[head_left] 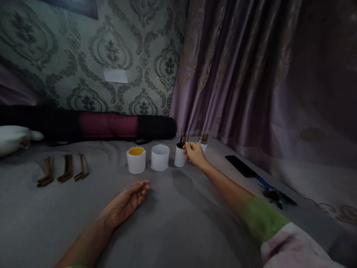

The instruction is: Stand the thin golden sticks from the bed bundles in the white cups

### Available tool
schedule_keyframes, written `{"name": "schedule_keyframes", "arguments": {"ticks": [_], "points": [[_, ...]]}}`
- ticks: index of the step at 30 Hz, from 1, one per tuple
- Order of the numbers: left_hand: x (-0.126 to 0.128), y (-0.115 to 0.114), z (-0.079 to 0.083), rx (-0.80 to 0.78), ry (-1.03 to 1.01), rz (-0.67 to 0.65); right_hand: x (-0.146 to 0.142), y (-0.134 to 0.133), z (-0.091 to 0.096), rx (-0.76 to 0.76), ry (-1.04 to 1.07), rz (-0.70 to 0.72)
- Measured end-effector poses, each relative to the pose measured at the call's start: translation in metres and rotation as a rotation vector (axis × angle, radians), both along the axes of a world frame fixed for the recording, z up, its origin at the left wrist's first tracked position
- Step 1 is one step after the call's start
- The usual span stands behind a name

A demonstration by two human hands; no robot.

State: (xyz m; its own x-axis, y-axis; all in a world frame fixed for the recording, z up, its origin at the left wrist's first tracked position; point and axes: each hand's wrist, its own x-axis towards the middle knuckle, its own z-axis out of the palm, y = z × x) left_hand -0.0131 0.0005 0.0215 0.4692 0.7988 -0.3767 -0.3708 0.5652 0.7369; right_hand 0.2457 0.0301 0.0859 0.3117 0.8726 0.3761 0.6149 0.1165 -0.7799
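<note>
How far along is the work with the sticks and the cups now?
Done, it seems: brown sticks already stand in the small white cup and in the clear glass. In hand: the right hand seems to pinch sticks at the small cup; the left hand rests open on the sheet. Left, probably: three stick bundles lie untouched, apart from the cups.

The wallpaper shows a grey damask pattern, the curtain is mauve, the bedsheet grey, the cups white, the bolster maroon and black.
</note>
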Motion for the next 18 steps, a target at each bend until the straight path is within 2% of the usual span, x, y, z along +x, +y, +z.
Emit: {"name": "schedule_keyframes", "arguments": {"ticks": [13,18], "points": [[0.0,0.002,-0.003,-0.01,-0.019,-0.003,-0.044,-0.006,-0.064,-0.184,0.187,0.09],[0.0,0.003,-0.004,0.005,-0.043,-0.007,-0.064,-0.005,-0.078,-0.201,0.176,0.129]]}}
